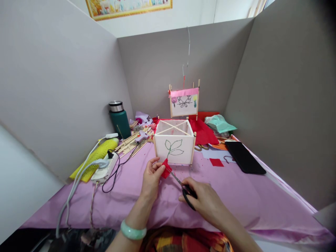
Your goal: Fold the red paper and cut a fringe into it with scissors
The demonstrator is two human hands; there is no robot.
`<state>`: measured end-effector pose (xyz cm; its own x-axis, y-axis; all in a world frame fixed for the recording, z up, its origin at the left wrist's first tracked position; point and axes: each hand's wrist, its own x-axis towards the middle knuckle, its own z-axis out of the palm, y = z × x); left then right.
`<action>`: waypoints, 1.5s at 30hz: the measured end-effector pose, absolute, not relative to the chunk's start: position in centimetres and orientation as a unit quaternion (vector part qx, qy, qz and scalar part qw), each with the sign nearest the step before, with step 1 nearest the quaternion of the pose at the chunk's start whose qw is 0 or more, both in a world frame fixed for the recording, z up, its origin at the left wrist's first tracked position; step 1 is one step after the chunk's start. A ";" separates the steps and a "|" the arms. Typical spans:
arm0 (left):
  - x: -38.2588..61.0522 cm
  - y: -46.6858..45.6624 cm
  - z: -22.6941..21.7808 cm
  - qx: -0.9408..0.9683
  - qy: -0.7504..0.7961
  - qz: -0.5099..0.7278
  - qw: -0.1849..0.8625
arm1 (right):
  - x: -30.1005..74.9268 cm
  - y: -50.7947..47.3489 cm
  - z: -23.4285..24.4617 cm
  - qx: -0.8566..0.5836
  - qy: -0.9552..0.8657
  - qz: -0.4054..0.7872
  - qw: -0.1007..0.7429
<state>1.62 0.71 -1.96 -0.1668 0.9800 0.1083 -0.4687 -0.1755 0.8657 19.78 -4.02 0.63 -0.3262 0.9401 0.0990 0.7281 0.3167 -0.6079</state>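
My left hand [151, 176] pinches a small piece of red paper [166, 169] just above the purple table cover [236, 189]. My right hand [203, 199] grips black-handled scissors [183, 187], whose blades point up-left and meet the red paper. Right behind the paper stands a white box lantern frame [174, 141] made of wooden sticks, with a leaf drawn on its front. A green bangle [133, 231] circles my left wrist.
A finished lantern with a pink band [184, 101] stands at the back. A green flask [119, 119], sticks [131, 143], a glue gun [141, 135], a power strip [105, 168] with cables and yellow netting [97, 157] lie left. Red paper sheets [203, 133] and a black phone [244, 156] lie right. Grey partition walls enclose the desk.
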 end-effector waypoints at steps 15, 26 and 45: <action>1.6 0.6 -1.9 0.353 0.353 0.676 0.542 | 19.8 -3.6 0.1 -0.543 -0.773 0.236 0.227; 1.6 0.6 -1.9 0.352 0.354 0.676 0.542 | 19.8 -3.7 0.4 -0.549 -0.766 0.242 0.231; 1.7 0.5 -2.0 0.388 0.357 0.654 0.543 | 19.6 -3.5 0.3 -0.545 -0.763 0.250 0.241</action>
